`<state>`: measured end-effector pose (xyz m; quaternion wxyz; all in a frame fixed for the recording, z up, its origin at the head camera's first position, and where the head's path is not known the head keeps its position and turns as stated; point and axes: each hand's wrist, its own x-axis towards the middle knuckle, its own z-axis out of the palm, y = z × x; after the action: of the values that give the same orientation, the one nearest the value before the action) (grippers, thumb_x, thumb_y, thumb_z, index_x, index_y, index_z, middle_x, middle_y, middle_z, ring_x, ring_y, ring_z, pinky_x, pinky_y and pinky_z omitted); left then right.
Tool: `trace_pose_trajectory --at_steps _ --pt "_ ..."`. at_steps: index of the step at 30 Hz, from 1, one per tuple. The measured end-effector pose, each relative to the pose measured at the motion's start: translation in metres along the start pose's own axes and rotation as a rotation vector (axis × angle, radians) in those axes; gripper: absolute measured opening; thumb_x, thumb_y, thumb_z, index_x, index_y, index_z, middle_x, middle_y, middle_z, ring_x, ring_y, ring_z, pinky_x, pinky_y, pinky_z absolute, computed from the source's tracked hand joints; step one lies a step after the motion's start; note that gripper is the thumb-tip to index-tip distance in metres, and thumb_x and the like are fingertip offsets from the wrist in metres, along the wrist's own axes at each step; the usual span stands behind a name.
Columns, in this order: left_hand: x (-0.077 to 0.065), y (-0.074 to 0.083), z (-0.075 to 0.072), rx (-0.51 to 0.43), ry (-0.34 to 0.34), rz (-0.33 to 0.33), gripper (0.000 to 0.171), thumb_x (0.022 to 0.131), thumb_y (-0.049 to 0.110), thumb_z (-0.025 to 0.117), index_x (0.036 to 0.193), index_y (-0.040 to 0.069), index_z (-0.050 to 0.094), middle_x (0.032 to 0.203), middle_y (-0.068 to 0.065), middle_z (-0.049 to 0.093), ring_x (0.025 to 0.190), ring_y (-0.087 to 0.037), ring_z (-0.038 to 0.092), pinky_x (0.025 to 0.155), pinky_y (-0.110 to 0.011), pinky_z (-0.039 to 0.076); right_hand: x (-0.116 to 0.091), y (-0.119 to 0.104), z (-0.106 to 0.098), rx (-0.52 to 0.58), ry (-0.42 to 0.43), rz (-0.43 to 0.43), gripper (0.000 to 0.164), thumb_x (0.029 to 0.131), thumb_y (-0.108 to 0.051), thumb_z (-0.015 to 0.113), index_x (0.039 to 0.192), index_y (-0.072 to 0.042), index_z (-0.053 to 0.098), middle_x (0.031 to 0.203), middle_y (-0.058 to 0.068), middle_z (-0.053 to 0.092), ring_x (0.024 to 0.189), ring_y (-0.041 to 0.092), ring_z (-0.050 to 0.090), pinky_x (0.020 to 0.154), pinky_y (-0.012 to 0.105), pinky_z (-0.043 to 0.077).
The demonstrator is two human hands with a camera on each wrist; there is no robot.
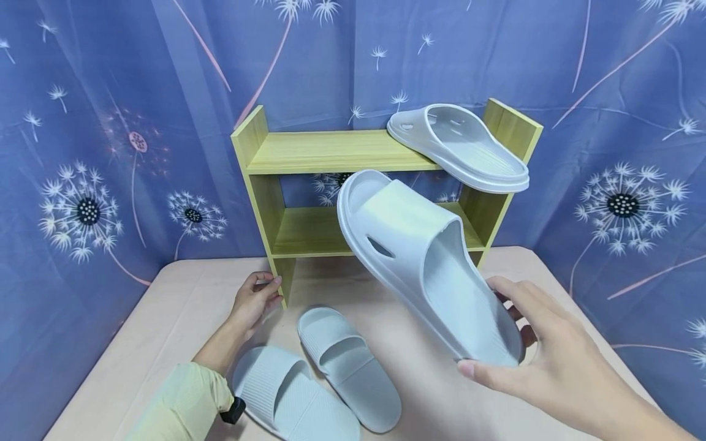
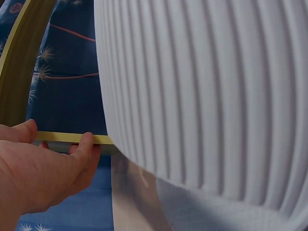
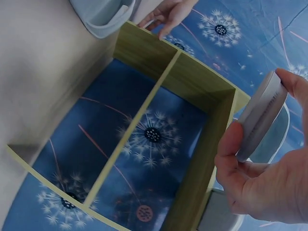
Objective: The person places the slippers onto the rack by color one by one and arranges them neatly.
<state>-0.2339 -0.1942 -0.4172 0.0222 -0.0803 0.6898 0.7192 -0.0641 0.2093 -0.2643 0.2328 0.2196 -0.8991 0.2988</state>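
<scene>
My right hand [image 1: 557, 343] grips a pale blue-grey slide slipper [image 1: 402, 226] by its heel, thumb along one side and fingers on the other. The slipper is raised in front of a small wooden shelf [image 1: 331, 150], toe toward it. A matching slipper [image 1: 469, 144] lies on the top board at the right, its heel sticking out past the front edge. Low on the shelf's left side panel [image 1: 261, 226], my left hand [image 1: 256, 300] holds the front edge; the left wrist view has the thumb [image 2: 24, 132] and fingertips at that edge.
Two ribbed grey-blue slippers [image 1: 350, 370] lie on the pale tabletop [image 1: 182, 306] before the shelf, near my left forearm. The shelf has a lower board [image 1: 314, 229] and raised side panels. Blue dandelion-print cloth [image 1: 138, 79] hangs behind and at both sides.
</scene>
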Motion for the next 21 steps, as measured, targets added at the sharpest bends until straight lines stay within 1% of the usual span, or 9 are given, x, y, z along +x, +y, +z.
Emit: trace_pose_trajectory --at_steps 3,5,7,10,12,15,18,21 --pt "0.000 0.000 -0.001 -0.004 -0.007 -0.005 0.032 0.098 0.021 0.058 0.118 0.005 0.040 0.107 -0.005 0.046 0.091 -0.013 0.052 0.099 -0.033 0.052 0.007 -0.005 -0.006 -0.008 -0.016 0.002 0.093 0.052 -0.026 0.096 0.133 -0.019 0.051 0.115 -0.013 0.053 0.086 -0.001 0.047 0.058 0.009 0.047" --pt "0.000 0.000 -0.001 -0.002 -0.009 -0.008 0.032 0.098 0.021 0.058 0.118 0.005 0.040 0.107 -0.005 0.045 0.091 -0.013 0.052 0.099 -0.033 0.052 0.013 -0.008 -0.010 -0.013 -0.025 -0.030 0.092 0.054 -0.027 0.096 0.134 -0.020 0.051 0.120 -0.012 0.052 0.089 -0.001 0.047 0.057 0.010 0.047" --pt "-0.001 0.001 -0.001 0.001 -0.009 -0.007 0.032 0.098 0.022 0.058 0.119 0.005 0.040 0.106 -0.005 0.045 0.091 -0.013 0.052 0.099 -0.033 0.052 0.019 -0.013 -0.015 -0.020 -0.042 -0.031 0.091 0.055 -0.029 0.095 0.134 -0.023 0.050 0.122 -0.012 0.050 0.090 -0.001 0.047 0.057 0.010 0.047" --pt "-0.001 0.002 -0.001 0.007 -0.008 -0.001 0.032 0.098 0.022 0.058 0.118 0.005 0.040 0.106 -0.005 0.046 0.091 -0.013 0.053 0.098 -0.033 0.052 0.026 -0.015 -0.019 -0.043 -0.037 -0.038 0.089 0.056 -0.030 0.094 0.133 -0.024 0.050 0.118 -0.013 0.052 0.085 0.000 0.049 0.056 0.010 0.046" --pt "-0.001 0.002 -0.001 0.011 -0.009 0.001 0.033 0.098 0.022 0.058 0.118 0.004 0.040 0.107 -0.005 0.046 0.091 -0.013 0.053 0.098 -0.032 0.052 0.030 -0.016 -0.020 -0.066 -0.034 -0.008 0.089 0.055 -0.032 0.095 0.132 -0.025 0.051 0.113 -0.015 0.053 0.079 0.000 0.051 0.056 0.010 0.046" --pt "-0.001 0.001 -0.001 0.009 -0.010 0.001 0.033 0.098 0.022 0.058 0.118 0.004 0.040 0.108 -0.006 0.046 0.091 -0.014 0.053 0.097 -0.032 0.053 0.036 -0.017 -0.023 -0.082 -0.033 -0.006 0.087 0.056 -0.034 0.094 0.130 -0.025 0.051 0.108 -0.015 0.054 0.072 0.002 0.053 0.054 0.011 0.047" --pt "-0.001 0.001 -0.001 0.009 -0.012 -0.001 0.032 0.098 0.022 0.058 0.117 0.004 0.040 0.109 -0.007 0.045 0.093 -0.015 0.052 0.100 -0.034 0.051 0.044 -0.020 -0.026 -0.091 -0.048 0.002 0.086 0.057 -0.036 0.094 0.130 -0.024 0.051 0.106 -0.013 0.055 0.070 0.004 0.055 0.053 0.015 0.049" --pt "-0.001 0.001 -0.001 0.009 -0.016 0.001 0.033 0.097 0.022 0.058 0.117 0.004 0.040 0.110 -0.008 0.045 0.094 -0.016 0.052 0.102 -0.035 0.050 0.052 -0.024 -0.030 -0.100 -0.064 0.021 0.085 0.059 -0.039 0.092 0.131 -0.022 0.051 0.109 -0.010 0.056 0.070 0.006 0.057 0.054 0.019 0.052"
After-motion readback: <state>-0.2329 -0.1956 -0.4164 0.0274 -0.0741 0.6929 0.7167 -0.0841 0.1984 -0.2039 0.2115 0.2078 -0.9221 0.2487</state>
